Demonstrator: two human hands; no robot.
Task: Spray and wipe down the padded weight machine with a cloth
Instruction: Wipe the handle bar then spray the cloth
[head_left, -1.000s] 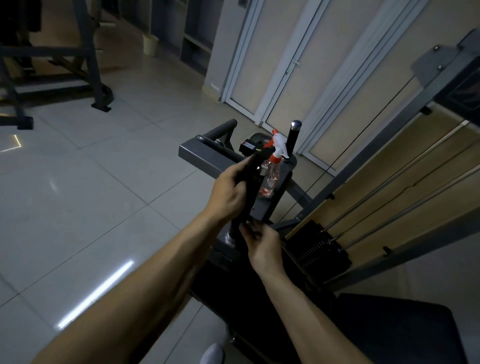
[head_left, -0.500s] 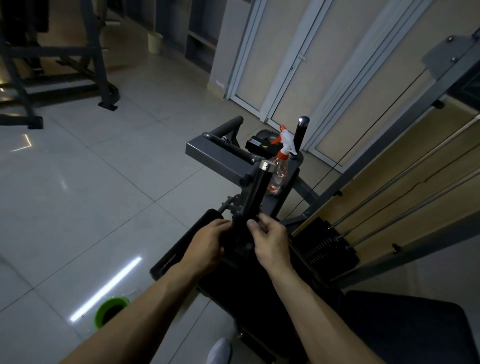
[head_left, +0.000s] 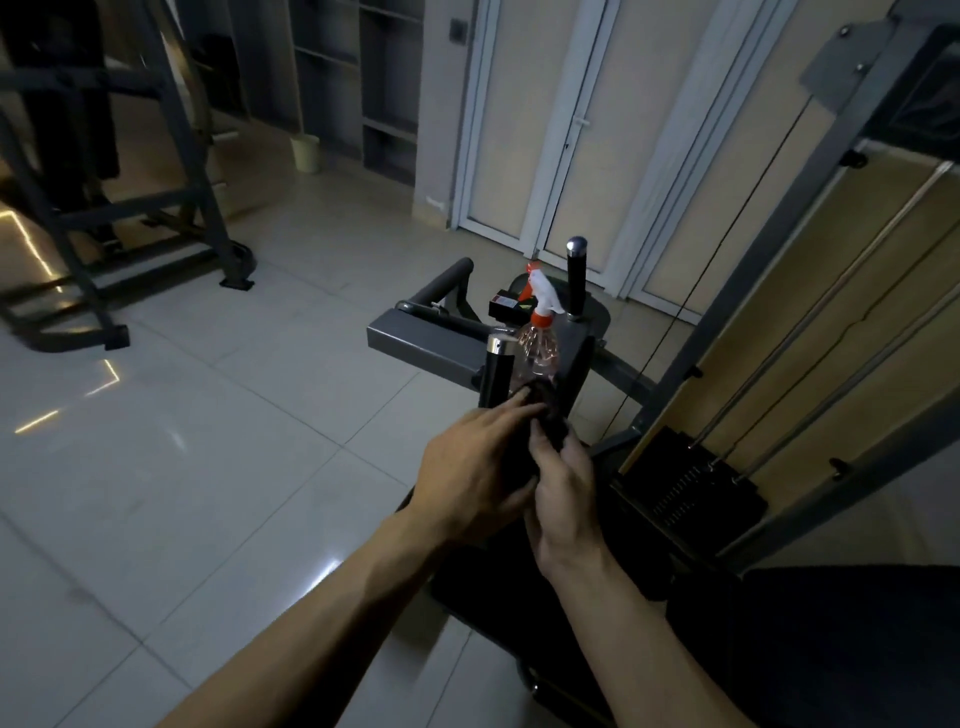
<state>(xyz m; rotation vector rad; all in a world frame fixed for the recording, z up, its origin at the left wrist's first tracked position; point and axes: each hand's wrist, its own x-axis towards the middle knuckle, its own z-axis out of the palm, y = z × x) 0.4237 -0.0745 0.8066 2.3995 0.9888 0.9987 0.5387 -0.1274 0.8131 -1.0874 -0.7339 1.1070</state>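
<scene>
A dark cloth (head_left: 546, 415) is bunched between my two hands in front of the grey weight machine (head_left: 422, 344). My left hand (head_left: 475, 470) holds it from the left, fingers reaching along the cloth beside the base of the near black handle (head_left: 496, 375). My right hand (head_left: 566, 496) pinches the cloth from the right, thumb on top. A clear spray bottle (head_left: 540, 349) with a white and orange trigger head stands on the machine just behind the cloth, untouched. A black padded seat (head_left: 831, 649) lies at the lower right.
A second upright black handle (head_left: 575, 280) with a chrome cap rises behind the bottle. The weight stack (head_left: 691, 483) with its guide rods and cable is to the right. Another machine frame (head_left: 197, 171) stands on the tiled floor at far left, with a pale bin (head_left: 305, 152) behind it.
My left hand slid down off the near handle and joined the right hand at the cloth. Both hands then rose slightly with the bunched cloth. The view tilted up and left.
</scene>
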